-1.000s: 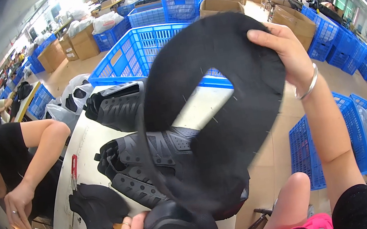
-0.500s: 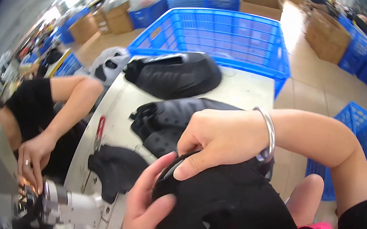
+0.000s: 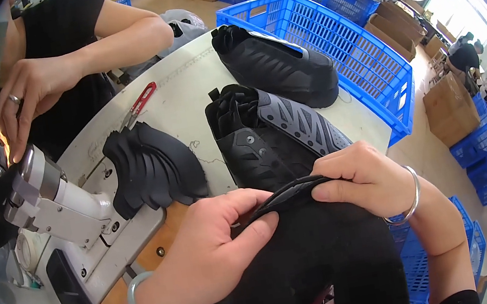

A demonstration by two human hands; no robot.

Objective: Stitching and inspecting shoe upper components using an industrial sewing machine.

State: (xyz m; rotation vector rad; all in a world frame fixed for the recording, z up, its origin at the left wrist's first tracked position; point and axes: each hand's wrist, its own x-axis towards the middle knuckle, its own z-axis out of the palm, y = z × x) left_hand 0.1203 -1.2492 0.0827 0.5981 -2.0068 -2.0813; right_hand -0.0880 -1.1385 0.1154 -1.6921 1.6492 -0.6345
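A black fabric shoe upper hangs in front of me, held by its top edge in both hands. My left hand pinches the edge between thumb and fingers. To its right, my right hand grips the same edge with the thumb in front. Between the hands the edge bows upward and shows a dark grey strip. Just beyond lie stacked black and grey shoe uppers on the white table, with another black stack farther back. Several curved black pieces fan out beyond my left hand.
Red-handled thread snips lie behind the curved pieces. A white sewing machine and a dark phone are at the left. A co-worker's hand works there. A large blue crate adjoins the table's far right; cardboard boxes stand beyond.
My view has shifted, so the table appears lower and closer. My right hand has moved right along the upper's edge, and my left fingers have closed on it.
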